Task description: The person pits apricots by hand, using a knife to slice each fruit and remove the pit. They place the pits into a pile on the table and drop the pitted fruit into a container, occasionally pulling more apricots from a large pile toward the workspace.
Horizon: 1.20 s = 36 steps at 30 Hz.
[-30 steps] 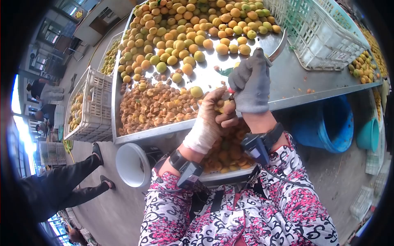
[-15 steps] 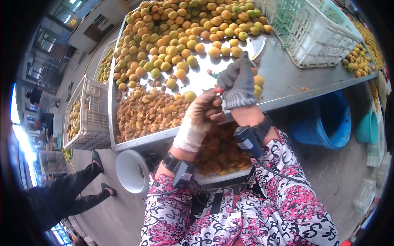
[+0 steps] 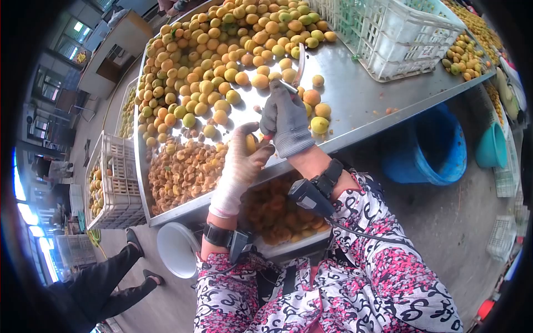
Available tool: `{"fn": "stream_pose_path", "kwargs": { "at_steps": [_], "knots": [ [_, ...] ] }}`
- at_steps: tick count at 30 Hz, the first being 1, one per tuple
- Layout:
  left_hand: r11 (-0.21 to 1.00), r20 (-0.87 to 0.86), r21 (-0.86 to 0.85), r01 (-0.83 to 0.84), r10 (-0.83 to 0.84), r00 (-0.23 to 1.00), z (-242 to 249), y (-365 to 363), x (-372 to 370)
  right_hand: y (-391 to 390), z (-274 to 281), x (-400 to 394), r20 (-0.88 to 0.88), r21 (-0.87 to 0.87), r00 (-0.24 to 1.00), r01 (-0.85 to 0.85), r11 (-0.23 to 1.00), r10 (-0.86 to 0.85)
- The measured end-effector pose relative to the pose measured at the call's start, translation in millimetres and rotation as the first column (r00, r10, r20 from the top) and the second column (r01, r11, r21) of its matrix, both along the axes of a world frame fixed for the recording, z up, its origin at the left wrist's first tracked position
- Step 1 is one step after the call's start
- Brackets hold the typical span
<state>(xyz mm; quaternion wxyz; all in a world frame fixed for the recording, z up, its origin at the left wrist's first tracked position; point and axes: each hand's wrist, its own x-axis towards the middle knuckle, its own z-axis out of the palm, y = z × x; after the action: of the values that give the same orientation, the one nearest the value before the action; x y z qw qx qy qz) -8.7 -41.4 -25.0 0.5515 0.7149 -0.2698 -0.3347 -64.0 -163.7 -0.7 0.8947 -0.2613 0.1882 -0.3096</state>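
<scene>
my white-gloved left hand (image 3: 242, 161) is pinching a round yellow fruit (image 3: 251, 145); my grey-gloved right hand (image 3: 287, 122) is gripping a curved metal-bladed tool (image 3: 301, 62), best angled away from me.

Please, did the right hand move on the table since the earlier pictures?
Yes. The right hand moved left, farther from the white crate on the table.
</scene>
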Motion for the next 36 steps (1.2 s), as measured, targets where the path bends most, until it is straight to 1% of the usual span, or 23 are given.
{"fn": "stream_pose_path", "kwargs": {
  "at_steps": [1,3,5,7,9,10,11,13,14,15,17,18,19,22,23,24,25,27,29,30,31,33,36],
  "knots": [
    [1.0,0.0,-0.001,0.001,-0.001,1.0,-0.6,-0.1,-1.9,-0.6,0.3,-1.4,0.0,-0.001,1.0,0.001,1.0,-0.001],
    [0.998,0.104,-0.043,0.037,-0.033,0.994,-1.1,-0.7,-6.8,-1.0,2.2,-4.4,-0.077,-0.159,0.997,-0.03,0.987,0.018],
    [0.99,-0.061,-0.131,-0.059,0.051,0.997,3.3,2.4,-1.5,1.6,-3.1,0.1,-0.162,-0.24,0.987,-0.038,0.97,-0.001],
    [0.983,-0.096,-0.131,-0.128,0.116,0.989,20.2,7.7,-0.5,10.0,9.1,-7.8,-0.323,-0.361,0.946,-0.136,0.923,0.014],
    [0.929,-0.331,-0.311,-0.199,0.091,0.939,12.7,9.6,8.7,17.4,0.0,-8.7,-0.249,-0.488,0.96,-0.239,0.84,0.129],
    [0.865,-0.455,-0.421,-0.274,0.06,0.888,19.7,3.6,3.5,17.8,-12.1,-2.3,-0.371,-0.608,0.92,-0.343,0.717,0.126],
    [0.863,-0.455,-0.424,-0.275,0.06,0.888,13.5,6.0,8.3,17.8,-25.0,-0.4,-0.371,-0.61,0.92,-0.344,0.714,0.126],
    [0.86,-0.302,-0.471,-0.198,0.053,0.952,8.2,10.1,16.8,23.6,-27.1,-2.0,-0.501,-0.578,0.852,-0.46,0.674,0.152],
    [0.843,-0.502,-0.463,-0.275,0.006,0.865,6.9,15.1,16.4,28.0,-32.9,-1.0,-0.48,-0.594,0.867,-0.435,0.677,0.136],
    [0.84,-0.502,-0.465,-0.278,0.008,0.865,3.4,16.1,19.8,27.5,-29.5,-2.5,-0.48,-0.596,0.866,-0.438,0.673,0.138],
    [0.758,-0.576,-0.534,-0.374,-0.003,0.817,-6.6,17.3,29.9,22.2,-23.0,-10.3,-0.605,-0.719,0.795,-0.562,0.408,0.029],
    [0.722,-0.555,-0.514,-0.463,0.132,0.821,4.8,16.3,26.6,15.0,-25.2,-11.2,-0.606,-0.723,0.796,-0.544,0.427,-0.012],
    [0.718,-0.556,-0.516,-0.466,0.132,0.82,12.5,20.1,26.6,5.8,-27.7,-11.7,-0.571,-0.783,0.809,-0.482,0.393,-0.144],
    [0.9,-0.345,-0.419,-0.117,-0.039,0.938,30.0,37.7,24.8,-55.9,-22.6,-23.3,-0.606,-0.783,0.629,-0.581,0.223,-0.487],
    [0.898,-0.345,-0.422,-0.122,-0.035,0.938,36.8,42.7,22.8,-70.8,-26.4,-24.4,-0.645,-0.722,0.487,-0.642,0.26,-0.589],
    [0.974,-0.257,-0.224,0.038,-0.096,0.962,44.7,47.7,20.8,-91.3,-42.1,-24.5,-0.634,-0.688,0.411,-0.686,0.237,-0.655],
    [0.984,-0.186,0.0,0.179,-0.176,0.967,53.4,53.4,17.4,-103.4,-47.5,-25.7,-0.632,-0.689,0.414,-0.688,0.23,-0.655],
    [0.981,-0.139,0.016,0.194,-0.19,0.972,62.8,57.4,5.2,-116.0,-52.7,-29.2,-0.726,-0.545,0.236,-0.771,0.331,-0.645],
    [0.864,0.173,0.227,0.449,-0.49,0.855,61.0,61.8,8.2,-117.9,-58.5,-29.2,-0.748,-0.544,0.249,-0.76,0.354,-0.615],
    [0.867,0.175,0.223,0.444,-0.484,0.857,62.4,62.3,7.3,-117.7,-57.2,-28.3,-0.768,-0.545,0.265,-0.748,0.379,-0.583],
    [0.912,0.079,0.123,0.391,-0.402,0.912,66.1,61.4,4.5,-118.8,-54.9,-27.9,-0.766,-0.547,0.269,-0.75,0.373,-0.584],
    [0.969,-0.137,-0.056,0.239,-0.245,0.96,72.3,60.3,0.1,-121.3,-50.5,-28.4,-0.873,-0.449,0.265,-0.765,0.463,-0.409],
    [0.989,-0.141,-0.036,0.146,-0.149,0.979,52.0,56.3,10.2,-125.3,-60.4,-27.1,-0.8,-0.549,0.326,-0.736,0.396,-0.504]
  ]
}}
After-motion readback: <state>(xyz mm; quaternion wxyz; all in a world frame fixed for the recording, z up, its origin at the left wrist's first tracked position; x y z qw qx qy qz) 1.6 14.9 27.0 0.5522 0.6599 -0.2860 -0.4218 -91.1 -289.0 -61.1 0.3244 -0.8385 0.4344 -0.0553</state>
